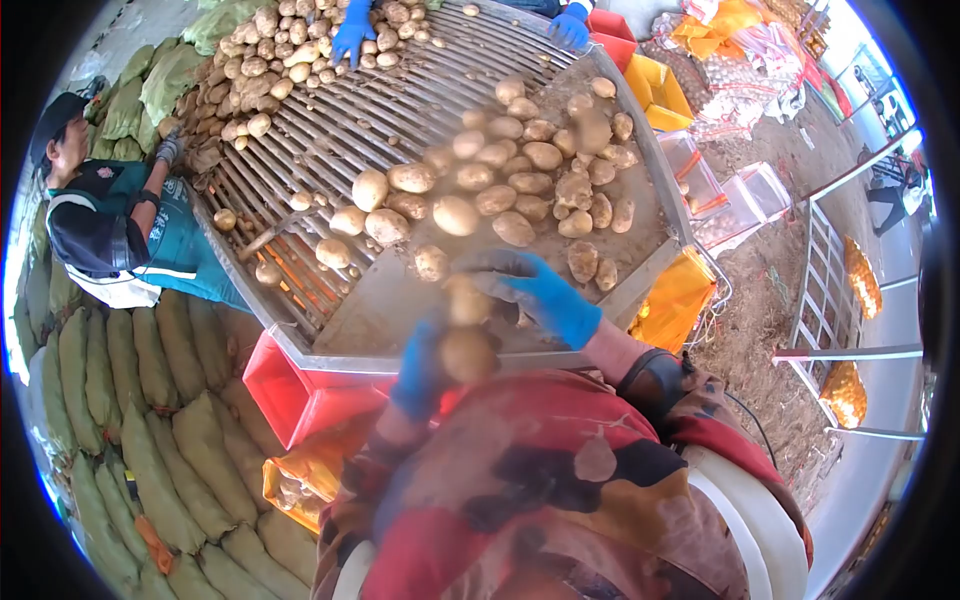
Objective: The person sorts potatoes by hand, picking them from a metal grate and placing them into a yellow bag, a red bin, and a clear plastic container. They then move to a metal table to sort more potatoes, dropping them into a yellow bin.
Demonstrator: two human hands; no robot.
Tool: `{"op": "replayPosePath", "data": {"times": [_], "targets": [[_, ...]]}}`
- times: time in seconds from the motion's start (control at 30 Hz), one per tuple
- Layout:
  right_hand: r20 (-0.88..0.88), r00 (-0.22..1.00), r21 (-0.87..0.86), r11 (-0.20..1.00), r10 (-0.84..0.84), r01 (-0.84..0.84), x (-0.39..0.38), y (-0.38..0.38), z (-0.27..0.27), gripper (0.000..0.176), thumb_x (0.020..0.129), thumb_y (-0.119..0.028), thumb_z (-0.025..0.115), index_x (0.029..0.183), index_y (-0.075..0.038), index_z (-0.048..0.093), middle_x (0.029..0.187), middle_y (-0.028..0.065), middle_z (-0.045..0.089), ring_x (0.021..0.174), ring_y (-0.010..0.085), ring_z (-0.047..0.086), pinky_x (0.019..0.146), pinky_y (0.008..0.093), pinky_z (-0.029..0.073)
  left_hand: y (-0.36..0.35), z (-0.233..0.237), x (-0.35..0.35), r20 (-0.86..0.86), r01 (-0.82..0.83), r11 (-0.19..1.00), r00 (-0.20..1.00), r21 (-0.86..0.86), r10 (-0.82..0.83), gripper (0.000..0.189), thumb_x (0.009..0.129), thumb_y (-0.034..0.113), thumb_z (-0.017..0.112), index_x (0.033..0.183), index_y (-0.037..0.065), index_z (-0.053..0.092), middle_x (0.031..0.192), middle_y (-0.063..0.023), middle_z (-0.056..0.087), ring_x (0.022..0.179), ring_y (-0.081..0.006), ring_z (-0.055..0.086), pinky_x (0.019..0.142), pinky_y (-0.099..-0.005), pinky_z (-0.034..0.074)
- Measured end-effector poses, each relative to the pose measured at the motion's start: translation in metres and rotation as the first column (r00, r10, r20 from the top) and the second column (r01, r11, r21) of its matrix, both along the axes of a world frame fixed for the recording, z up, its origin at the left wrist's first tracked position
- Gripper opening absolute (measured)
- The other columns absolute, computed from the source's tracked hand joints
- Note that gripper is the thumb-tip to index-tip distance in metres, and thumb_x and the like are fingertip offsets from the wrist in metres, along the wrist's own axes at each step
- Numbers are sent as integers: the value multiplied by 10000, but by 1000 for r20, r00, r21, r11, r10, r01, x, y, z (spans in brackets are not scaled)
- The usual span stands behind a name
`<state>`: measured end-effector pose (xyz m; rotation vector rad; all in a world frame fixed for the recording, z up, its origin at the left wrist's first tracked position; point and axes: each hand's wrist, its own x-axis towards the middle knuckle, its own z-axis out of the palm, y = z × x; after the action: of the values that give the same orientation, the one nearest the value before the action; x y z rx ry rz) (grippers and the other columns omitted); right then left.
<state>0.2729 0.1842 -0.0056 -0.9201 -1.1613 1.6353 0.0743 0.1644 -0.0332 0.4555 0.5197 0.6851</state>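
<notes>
My left hand (418,372), in a blue glove and smeared by motion, is closed around a blurred potato (468,354) near the table's front edge. My right hand (535,292), also gloved in blue with dark fingers, curls over another blurred potato (467,302) just beyond the first. Many loose brown potatoes (513,229) lie ahead of both hands on the flat metal plate and the bars. The sorting table (400,290) has a slatted grate on its far and left parts. Part of the right hand's fingertips is hard to make out.
Red bins (290,385) and an orange sack (300,480) hang below the front edge; a yellow bin (657,92) stands on the right. A co-worker (130,215) is at the left side. Another person's blue glove (353,35) reaches a potato heap. Full green sacks (160,470) lie lower left.
</notes>
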Motion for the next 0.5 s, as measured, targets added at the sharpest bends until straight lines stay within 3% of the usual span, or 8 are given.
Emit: {"op": "replayPosePath", "data": {"times": [0.1, 0.13, 0.2, 0.3, 0.4, 0.5], "targets": [[-3, 991, -130, 982, 134, -133, 3, 0, 6, 426, 904, -114, 638, 1309, -36, 534, 1033, 8, 618, 917, 66, 545, 760, 210, 464, -2, 0, -5, -25, -45, 999, 999, -29, 44, 645, 918, 572, 485, 1276, 36, 472, 1098, -154, 607, 907, -305, 652, 704, -468, 579], [-29, 993, -116, 986, 115, -118, 0, -2, 5, 419, 904, -118, 640, 1304, -44, 538, 1033, 5, 615, 913, 64, 540, 759, 211, 461, -3, -1, -6, -45, -62, 997, 997, -51, 60, 637, 920, 565, 485, 1275, 36, 471, 1107, -158, 607, 912, -304, 653, 707, -470, 578], [-78, 994, -93, 992, 75, -82, -6, -6, 2, 405, 905, -127, 643, 1293, -61, 547, 1033, 0, 608, 904, 62, 529, 757, 211, 455, 1, -10, -7, -246, -33, 976, 965, 217, 87, 627, 924, 552, 490, 1279, 36, 465, 1118, -162, 607, 921, -305, 654, 705, -468, 580], [153, 982, 311, 949, -108, 56, -22, -3, -9, 369, 909, -129, 639, 1263, -59, 560, 1033, -2, 600, 878, 58, 519, 748, 215, 450, 1, -6, -6, -399, -26, 922, 896, 387, 193, 620, 927, 538, 498, 1294, 41, 456, 1124, -161, 608, 922, -299, 656, 710, -459, 580], [33, 985, 280, 948, -168, 153, -35, -6, -22, 337, 912, -130, 637, 1232, -50, 568, 1069, 5, 589, 894, 58, 519, 775, 227, 451, 1, 10, -3, -344, -79, 963, 924, 258, 168, 628, 924, 540, 507, 1312, 50, 450, 1111, -149, 611, 925, -283, 652, 721, -440, 579], [78, 976, 322, 931, -205, 170, -38, -3, -25, 370, 920, -133, 619, 1276, -57, 551, 1067, -6, 587, 899, 57, 519, 777, 232, 448, 6, -2, -9, -191, -61, 995, 979, 83, 76, 648, 913, 566, 509, 1310, 56, 456, 1080, -128, 612, 929, -262, 642, 724, -410, 576]]}}
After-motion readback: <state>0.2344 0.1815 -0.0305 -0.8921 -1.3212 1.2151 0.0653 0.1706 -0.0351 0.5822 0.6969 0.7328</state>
